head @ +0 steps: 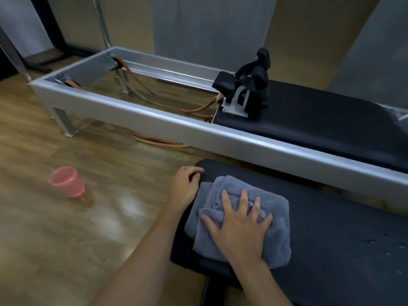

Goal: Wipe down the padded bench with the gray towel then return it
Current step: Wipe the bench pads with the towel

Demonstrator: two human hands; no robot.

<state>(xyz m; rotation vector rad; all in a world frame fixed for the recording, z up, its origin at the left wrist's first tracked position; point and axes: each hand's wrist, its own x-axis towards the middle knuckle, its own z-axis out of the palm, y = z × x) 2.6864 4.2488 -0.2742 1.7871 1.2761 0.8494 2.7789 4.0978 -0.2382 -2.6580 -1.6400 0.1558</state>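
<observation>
The black padded bench (331, 228) fills the lower right of the head view. A folded gray towel (273, 239) lies on its left end. My right hand (240, 224) presses flat on top of the towel, fingers spread and thumb to the left. My left hand (185, 187) rests on the bench's left end, with its fingers curled over the far corner edge. A few small water drops (386, 246) dot the pad to the right of the towel.
A pink plastic cup (66, 181) stands on the wooden floor to the left. Behind the bench runs a long silver-framed exercise machine (154, 120) with orange cords, a black carriage pad (320, 113) and black shoulder rests (254, 85).
</observation>
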